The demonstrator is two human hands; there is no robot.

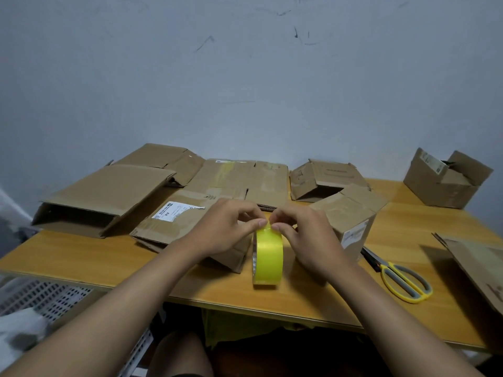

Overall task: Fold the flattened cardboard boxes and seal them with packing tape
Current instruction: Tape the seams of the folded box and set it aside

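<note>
A yellow roll of packing tape stands on its edge near the front of the wooden table. My left hand and my right hand both meet at the top of the roll, fingertips pinching at the tape there. Behind my hands lies a flattened cardboard box with a white label. A folded box with a label stands just right of my right hand. More flattened boxes lie further back.
Yellow-handled scissors lie at the front right. A half-open flat box sits at the left, and two open boxes stand at the back: one behind the folded box, one at the far right. A cardboard sheet overhangs the right edge. A white perforated basket is below left.
</note>
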